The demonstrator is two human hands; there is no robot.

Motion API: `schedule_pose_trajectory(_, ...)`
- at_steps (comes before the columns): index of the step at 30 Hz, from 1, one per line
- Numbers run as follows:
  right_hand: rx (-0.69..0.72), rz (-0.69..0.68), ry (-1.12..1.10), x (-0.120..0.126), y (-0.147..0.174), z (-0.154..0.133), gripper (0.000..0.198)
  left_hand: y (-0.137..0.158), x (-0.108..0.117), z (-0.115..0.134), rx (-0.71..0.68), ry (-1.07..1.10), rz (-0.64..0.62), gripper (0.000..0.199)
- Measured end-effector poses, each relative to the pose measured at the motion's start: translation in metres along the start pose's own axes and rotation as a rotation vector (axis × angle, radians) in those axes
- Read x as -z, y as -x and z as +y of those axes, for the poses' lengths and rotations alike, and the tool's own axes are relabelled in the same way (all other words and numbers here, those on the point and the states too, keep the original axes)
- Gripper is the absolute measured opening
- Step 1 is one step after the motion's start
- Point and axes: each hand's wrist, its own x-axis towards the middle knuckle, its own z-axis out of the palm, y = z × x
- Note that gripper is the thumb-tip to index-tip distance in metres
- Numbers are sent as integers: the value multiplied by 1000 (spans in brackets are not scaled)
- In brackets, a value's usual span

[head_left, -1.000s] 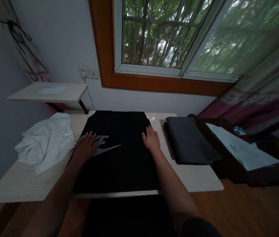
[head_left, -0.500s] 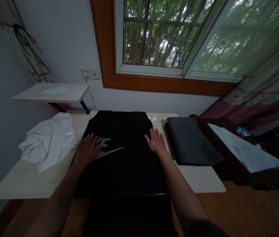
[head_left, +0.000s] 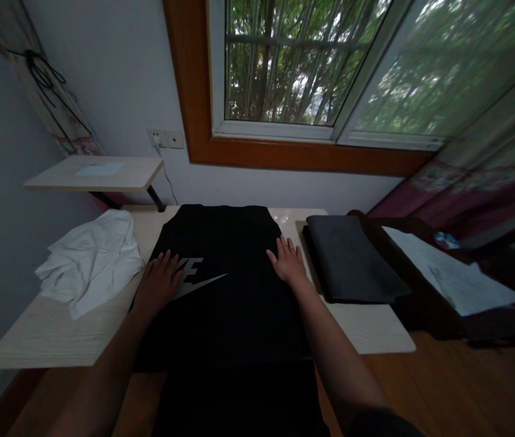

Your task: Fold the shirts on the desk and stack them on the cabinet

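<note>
A black shirt point(head_left: 234, 315) with a grey printed logo lies spread on the pale wooden table point(head_left: 48, 340), its lower end reaching the front edge. On the shirt's left side my left hand point(head_left: 161, 282) rests flat, fingers spread, covering part of the lettering. My right hand point(head_left: 287, 260) lies open on the right border of the shirt, some fingertips over the tabletop. Neither hand grips the cloth. Left of the shirt sits a crumpled white cloth point(head_left: 93, 258). To the right is a stack of folded dark fabric point(head_left: 353, 258).
A small raised shelf point(head_left: 134, 176) with a paper on it stands at the back left. Behind the table are a wall socket point(head_left: 166, 138) and a wood-framed window point(head_left: 303, 152). Right of the table, a dark piece of furniture point(head_left: 376, 224) carries a white sheet point(head_left: 449, 273).
The view has shifted very slightly. Both hands stay in nearly the same places, flat on the shirt, and the other objects have not moved.
</note>
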Motion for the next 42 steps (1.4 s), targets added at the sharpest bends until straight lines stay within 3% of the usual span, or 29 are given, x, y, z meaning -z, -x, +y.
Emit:
schedule_pose_trajectory(15,2,25,38,-2,12,20,76,3,-2,-1,13,22,-14,61)
schedule_pose_trajectory(42,-16,25,54,-1,17,18,73,5,-7,-3,-2,7,21,58)
